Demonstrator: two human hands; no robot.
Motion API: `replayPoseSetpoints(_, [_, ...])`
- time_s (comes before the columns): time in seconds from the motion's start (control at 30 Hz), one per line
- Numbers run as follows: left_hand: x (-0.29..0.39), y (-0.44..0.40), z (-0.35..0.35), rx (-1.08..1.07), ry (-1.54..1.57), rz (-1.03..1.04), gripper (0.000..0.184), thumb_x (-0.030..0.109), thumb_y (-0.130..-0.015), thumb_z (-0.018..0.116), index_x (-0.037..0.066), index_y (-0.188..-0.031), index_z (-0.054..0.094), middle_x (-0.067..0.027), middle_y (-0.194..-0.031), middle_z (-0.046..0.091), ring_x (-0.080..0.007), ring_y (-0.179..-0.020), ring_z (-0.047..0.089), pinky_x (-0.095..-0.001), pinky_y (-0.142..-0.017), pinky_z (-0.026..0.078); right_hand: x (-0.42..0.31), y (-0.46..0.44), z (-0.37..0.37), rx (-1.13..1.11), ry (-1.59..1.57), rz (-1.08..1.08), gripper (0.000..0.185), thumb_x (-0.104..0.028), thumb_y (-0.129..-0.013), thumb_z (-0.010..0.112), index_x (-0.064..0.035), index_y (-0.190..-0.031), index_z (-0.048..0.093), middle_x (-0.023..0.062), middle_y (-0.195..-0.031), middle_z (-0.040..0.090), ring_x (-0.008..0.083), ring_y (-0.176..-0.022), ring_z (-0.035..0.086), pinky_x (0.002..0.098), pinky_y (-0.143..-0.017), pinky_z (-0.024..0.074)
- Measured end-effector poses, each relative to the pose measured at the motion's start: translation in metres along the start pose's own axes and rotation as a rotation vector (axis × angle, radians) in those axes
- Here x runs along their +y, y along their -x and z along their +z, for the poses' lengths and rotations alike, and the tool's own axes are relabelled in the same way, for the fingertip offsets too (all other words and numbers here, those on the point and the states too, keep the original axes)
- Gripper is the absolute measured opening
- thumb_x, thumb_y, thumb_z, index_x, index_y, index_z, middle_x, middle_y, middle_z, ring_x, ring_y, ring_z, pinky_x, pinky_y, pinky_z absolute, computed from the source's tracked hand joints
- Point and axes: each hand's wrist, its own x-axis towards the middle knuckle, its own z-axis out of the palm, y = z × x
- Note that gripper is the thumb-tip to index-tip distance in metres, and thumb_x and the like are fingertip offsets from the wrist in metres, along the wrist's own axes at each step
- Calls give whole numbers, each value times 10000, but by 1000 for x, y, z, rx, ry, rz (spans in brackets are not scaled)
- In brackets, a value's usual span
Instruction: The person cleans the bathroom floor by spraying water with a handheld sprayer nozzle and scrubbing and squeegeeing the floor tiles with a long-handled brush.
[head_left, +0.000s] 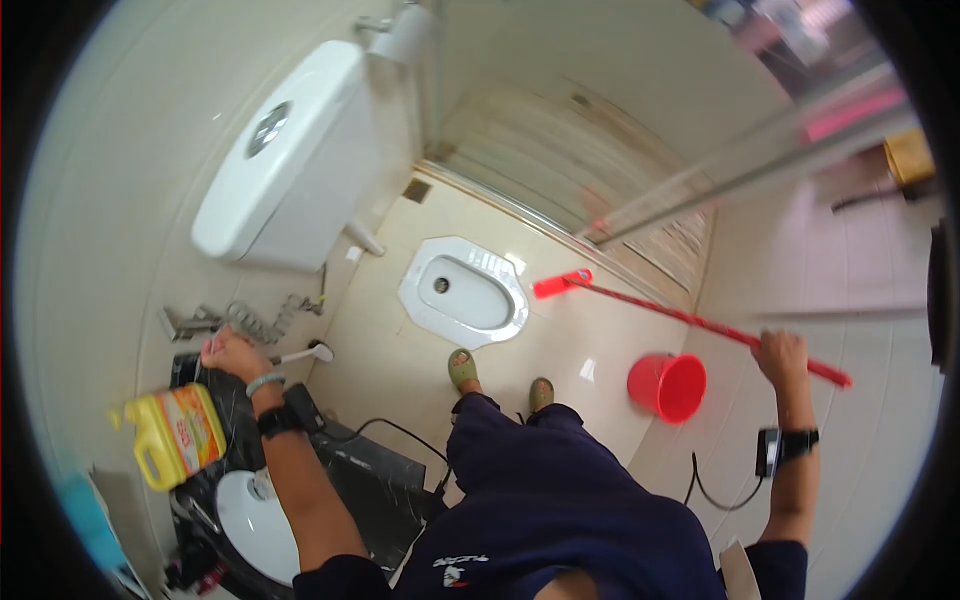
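My right hand [781, 358] is closed round the red pole of a floor brush [690, 319]. The red brush head [562, 283] rests on the floor to the right of the squat toilet [465, 292]. On the left, my left hand [232, 354] is raised near the metal sprayer holder [190, 323] on the wall, its fingers bent together. What it holds, if anything, is too small to make out. A yellow jug [180, 436] stands on the dark counter just below that hand. A white-headed toilet brush [320, 351] is beside it.
A red bucket [667, 388] stands on the floor at the right. The white cistern [290, 160] is on the left wall. A glass shower partition [700, 190] crosses the upper right. A white basin [255, 525] sits in the dark counter [370, 462] at lower left.
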Motion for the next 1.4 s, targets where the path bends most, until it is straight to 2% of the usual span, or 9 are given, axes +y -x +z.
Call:
replayPoseSetpoints(0.27, [27, 141, 81, -631, 8, 170, 341, 29, -855, 513, 45, -1173, 392, -53, -942, 517, -81, -592, 467, -198, -464, 390, -20, 37, -6, -177, -52, 53, 169, -291, -790, 660, -125, -810, 630, 70, -686, 654, 255, -667, 658, 367, -590, 493])
replayPoseSetpoints(0.37, [44, 216, 108, -1092, -136, 102, 142, 69, -905, 540, 52, -1042, 508, -27, -925, 554, -60, -634, 495, -185, -480, 379, 2, 71, 40, -175, -204, 132, 166, -288, -801, 648, -125, -806, 619, 76, -680, 645, 270, -652, 650, 372, -562, 480])
replayPoseSetpoints(0.53, [11, 326, 166, -1569, -302, 174, 108, 114, -911, 547, 59, -1004, 550, -2, -903, 575, -52, -658, 514, -175, -505, 386, 39, 94, 126, -23, -202, 260, 55, -197, -788, 611, -153, -819, 621, 27, -701, 604, 214, -735, 615, 396, -749, 405])
replayPoseSetpoints(0.87, [-102, 514, 248, -2086, -557, 274, 85, 150, -921, 554, 77, -964, 553, 1, -881, 576, -47, -629, 516, -177, -491, 389, 36, 184, 227, -70, -110, 335, 63, -126, -740, 583, -135, -680, 598, -1, -616, 551, 159, -684, 576, 313, -734, 376])
replayPoseSetpoints(0.9, [-95, 505, 267, -2112, -556, 192, 94, 158, -920, 560, 72, -958, 557, 4, -849, 571, -49, -624, 519, -181, -487, 390, 51, 159, 186, -77, -72, 274, 63, -123, -735, 581, -135, -675, 598, 2, -616, 549, 158, -682, 572, 322, -770, 383])
replayPoseSetpoints(1.1, [-142, 627, 303, -2507, -772, 385, 82, 149, -908, 569, 70, -933, 563, 10, -758, 540, -56, -581, 474, -193, -472, 351, 58, 211, 254, -202, -90, 375, 70, -127, -722, 578, -138, -654, 592, 1, -614, 542, 158, -704, 569, 380, -990, 341])
replayPoseSetpoints(1.27, [-183, 647, 334, -2718, -704, 292, 40, 72, -888, 551, 50, -920, 544, 1, -739, 540, -69, -567, 498, -204, -454, 383, 35, 241, 225, -625, 105, 433, 52, -133, -743, 574, -145, -702, 604, -10, -638, 517, 165, -721, 565, 476, -1031, 324])
replayPoseSetpoints(1.33, [-189, 671, 357, -2819, -666, 506, 147, 201, -884, 611, 55, -898, 615, -44, -766, 616, -137, -651, 618, -257, -565, 496, 38, 251, 223, -704, -22, 511, 66, -145, -735, 578, -149, -683, 618, -11, -646, 531, 170, -759, 574, 496, -1039, 304])
replayPoseSetpoints(1.4, [-201, 691, 355, -2890, -636, 495, 197, 244, -895, 607, 74, -994, 601, -36, -806, 618, -115, -653, 600, -239, -533, 460, 9, 299, 243, -693, -23, 627, 68, -146, -733, 580, -151, -681, 623, -10, -655, 542, 172, -781, 576, 503, -1044, 294])
